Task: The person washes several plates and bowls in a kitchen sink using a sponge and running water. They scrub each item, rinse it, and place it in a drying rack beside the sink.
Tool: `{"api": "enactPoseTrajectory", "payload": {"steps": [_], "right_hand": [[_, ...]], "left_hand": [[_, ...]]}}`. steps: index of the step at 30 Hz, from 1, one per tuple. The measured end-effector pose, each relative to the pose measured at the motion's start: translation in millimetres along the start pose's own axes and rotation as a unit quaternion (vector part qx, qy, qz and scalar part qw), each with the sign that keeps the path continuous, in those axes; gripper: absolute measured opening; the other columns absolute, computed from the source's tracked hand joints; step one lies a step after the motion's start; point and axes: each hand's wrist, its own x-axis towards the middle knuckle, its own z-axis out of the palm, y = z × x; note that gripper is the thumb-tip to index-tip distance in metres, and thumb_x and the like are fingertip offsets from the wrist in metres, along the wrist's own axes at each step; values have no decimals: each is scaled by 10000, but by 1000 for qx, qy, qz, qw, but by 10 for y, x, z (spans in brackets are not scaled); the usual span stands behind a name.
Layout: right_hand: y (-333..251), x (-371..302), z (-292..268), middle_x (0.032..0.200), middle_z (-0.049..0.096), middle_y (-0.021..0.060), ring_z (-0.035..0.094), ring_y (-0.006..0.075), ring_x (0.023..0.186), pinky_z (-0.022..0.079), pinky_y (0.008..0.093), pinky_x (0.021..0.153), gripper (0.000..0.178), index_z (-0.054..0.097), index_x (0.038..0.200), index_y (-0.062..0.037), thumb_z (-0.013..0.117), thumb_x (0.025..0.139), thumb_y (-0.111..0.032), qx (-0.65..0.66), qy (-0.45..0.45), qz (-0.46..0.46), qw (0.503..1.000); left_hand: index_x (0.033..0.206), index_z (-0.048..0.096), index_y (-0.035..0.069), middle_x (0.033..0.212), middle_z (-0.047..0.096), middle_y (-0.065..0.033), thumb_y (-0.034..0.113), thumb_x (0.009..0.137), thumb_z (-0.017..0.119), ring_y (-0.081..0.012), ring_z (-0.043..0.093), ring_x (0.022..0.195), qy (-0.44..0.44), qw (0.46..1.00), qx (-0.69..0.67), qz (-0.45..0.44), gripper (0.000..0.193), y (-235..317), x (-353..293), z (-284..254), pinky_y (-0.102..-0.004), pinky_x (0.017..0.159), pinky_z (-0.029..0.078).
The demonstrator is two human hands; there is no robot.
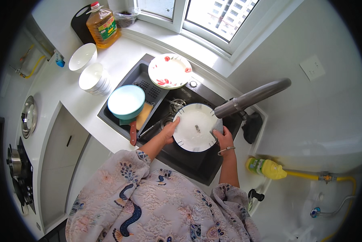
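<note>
A round white plate (193, 121) with a small dark mark at its centre and short lines round its rim is held over the dark sink (197, 167). My left hand (170, 130) grips its left edge, thumb on top. On the right edge, my right hand (225, 138) presses a grey cloth (218, 126) against the plate. The grey faucet (251, 97) reaches over from the right, its end close to the plate's upper right rim. Behind the plate, glassy or metal items (176, 105) lie in the sink, partly hidden.
A teal bowl (126, 101), a floral plate (169, 71) and a wooden-handled knife (133, 133) rest on the sink's left part. Stacked white bowls (93, 78) and an oil jug (103, 26) stand on the left counter. A yellow bottle (265, 167) lies at right.
</note>
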Motion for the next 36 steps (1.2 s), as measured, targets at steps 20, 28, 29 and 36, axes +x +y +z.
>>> {"api": "enactPoseTrajectory", "payload": {"steps": [20,28,29,36], "right_hand": [[770,159,748,1129,522,125,548,266,962,474,391,791,511,416,1213,-19,580,730,15,381,228,95,891],[180,696,337,870,635,80,609,259,748,481,329,680,322,584,1017,-49,666,708,-83,-188,156,-147,958],[25,664,411,861,640,82,609,262,732,478,325,672,315,591,1009,-56,671,707,-92,-259,164,-195,932],[-105,505,510,966,596,120,554,351,896,452,388,779,287,573,1007,-97,571,721,-70,-359,47,-279,889]], "left_hand": [[1210,412,29,1069,552,-99,-48,664,543,-207,530,990,81,941,238,227,567,-219,-237,357,-305,853,424],[1204,435,99,1080,556,-148,-11,650,486,-295,534,1020,-24,727,647,228,567,543,-244,395,-357,852,426],[1202,437,113,1088,553,-159,-4,653,486,-318,528,1029,-5,693,688,216,564,546,-226,413,-371,856,425],[1198,423,85,1050,570,-172,-10,661,497,-339,573,939,-37,685,694,218,550,473,-176,260,-413,802,448]]}}
